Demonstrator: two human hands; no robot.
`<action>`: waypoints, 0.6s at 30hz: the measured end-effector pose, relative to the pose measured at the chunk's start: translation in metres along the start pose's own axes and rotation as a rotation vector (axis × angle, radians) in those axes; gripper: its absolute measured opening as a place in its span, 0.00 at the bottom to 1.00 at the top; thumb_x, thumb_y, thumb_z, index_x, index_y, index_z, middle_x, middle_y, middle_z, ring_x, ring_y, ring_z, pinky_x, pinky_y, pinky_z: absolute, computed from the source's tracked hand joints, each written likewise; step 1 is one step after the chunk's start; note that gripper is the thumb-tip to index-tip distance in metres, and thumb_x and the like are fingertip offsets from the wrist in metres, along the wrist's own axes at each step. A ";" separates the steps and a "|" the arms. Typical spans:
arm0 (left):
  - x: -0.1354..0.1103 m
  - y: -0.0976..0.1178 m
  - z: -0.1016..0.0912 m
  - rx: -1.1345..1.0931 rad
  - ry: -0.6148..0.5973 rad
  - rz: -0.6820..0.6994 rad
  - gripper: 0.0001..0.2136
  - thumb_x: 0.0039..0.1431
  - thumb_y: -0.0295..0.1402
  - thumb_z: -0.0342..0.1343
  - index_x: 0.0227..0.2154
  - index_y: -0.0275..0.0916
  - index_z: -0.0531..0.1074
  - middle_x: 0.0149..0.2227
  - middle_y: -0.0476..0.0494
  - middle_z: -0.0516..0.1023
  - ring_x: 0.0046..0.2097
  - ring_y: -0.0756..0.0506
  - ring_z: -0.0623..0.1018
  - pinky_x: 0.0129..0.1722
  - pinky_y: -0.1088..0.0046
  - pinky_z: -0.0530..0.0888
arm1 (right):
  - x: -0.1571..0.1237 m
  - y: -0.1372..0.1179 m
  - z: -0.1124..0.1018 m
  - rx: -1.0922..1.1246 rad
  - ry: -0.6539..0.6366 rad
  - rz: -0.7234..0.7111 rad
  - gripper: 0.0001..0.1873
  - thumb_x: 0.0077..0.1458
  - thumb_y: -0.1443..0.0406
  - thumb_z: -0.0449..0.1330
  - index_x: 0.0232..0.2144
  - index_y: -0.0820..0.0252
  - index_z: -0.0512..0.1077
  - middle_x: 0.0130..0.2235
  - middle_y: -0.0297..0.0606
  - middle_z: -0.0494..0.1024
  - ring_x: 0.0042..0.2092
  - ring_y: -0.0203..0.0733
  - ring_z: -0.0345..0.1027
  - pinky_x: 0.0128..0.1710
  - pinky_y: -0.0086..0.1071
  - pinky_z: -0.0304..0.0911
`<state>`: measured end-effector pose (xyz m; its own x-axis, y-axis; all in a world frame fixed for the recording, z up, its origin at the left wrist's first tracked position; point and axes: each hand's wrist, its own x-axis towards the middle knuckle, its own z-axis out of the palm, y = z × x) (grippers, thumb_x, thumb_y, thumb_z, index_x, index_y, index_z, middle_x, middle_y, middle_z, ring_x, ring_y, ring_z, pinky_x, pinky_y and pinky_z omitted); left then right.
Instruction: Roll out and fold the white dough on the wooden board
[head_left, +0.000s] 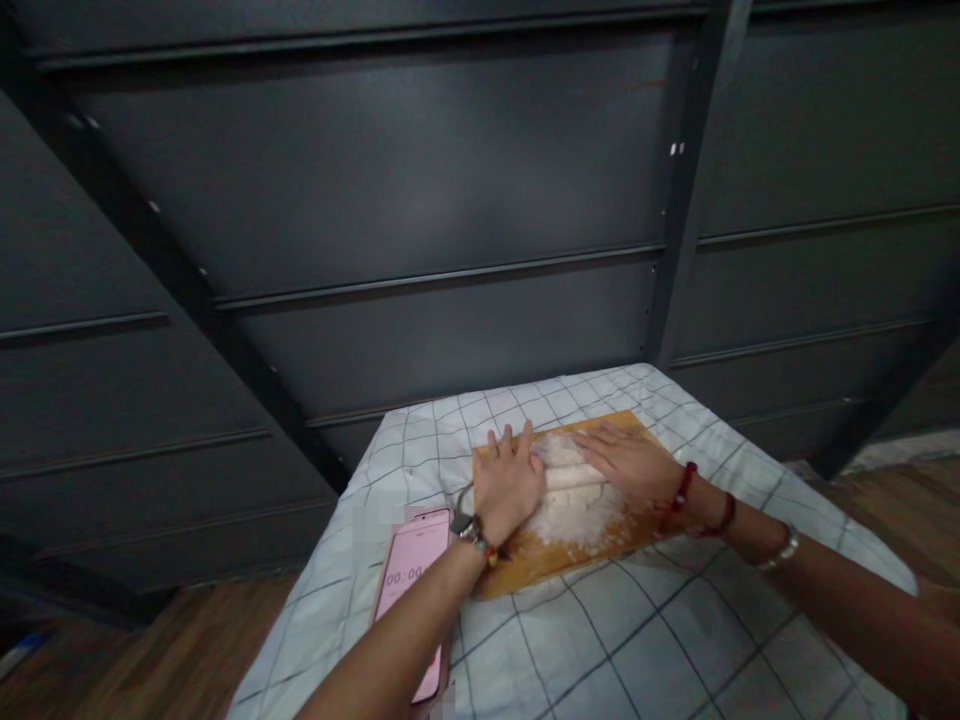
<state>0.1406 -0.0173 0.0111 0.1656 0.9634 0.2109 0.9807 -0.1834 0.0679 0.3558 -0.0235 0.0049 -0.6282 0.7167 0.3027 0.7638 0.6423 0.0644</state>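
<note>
My left hand (511,488) lies palm down at the left end of a pale, flour-dusted roll (571,478), its fingers spread and pointing away from me. At the roll's right end, my right hand (634,462) rests flat with its fingers stretched out. Whether the roll is dough or a floured rolling pin I cannot tell. Just in front of it is a flat, whitish piece of dough (576,499). Loose flour (581,530) covers the middle of the wooden board (517,575) underneath.
A phone (409,560) with a pink timer screen lies left of the board, partly behind my left forearm. A white checked cloth (585,640) covers the table. Beyond its far edge stands a dark panelled metal wall (450,180). Wooden flooring (202,640) shows at the sides.
</note>
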 end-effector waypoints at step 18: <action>0.005 0.004 -0.023 -0.031 -0.193 -0.069 0.28 0.62 0.37 0.35 0.65 0.44 0.41 0.64 0.42 0.53 0.64 0.36 0.55 0.59 0.51 0.53 | 0.018 0.000 -0.018 0.192 -0.179 0.184 0.27 0.63 0.57 0.39 0.62 0.58 0.55 0.62 0.39 0.60 0.63 0.52 0.47 0.60 0.53 0.46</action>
<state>0.1431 -0.0178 0.0351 0.1176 0.9930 0.0142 0.9873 -0.1184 0.1063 0.3471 -0.0151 0.0278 -0.5115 0.8509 0.1197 0.8356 0.5250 -0.1614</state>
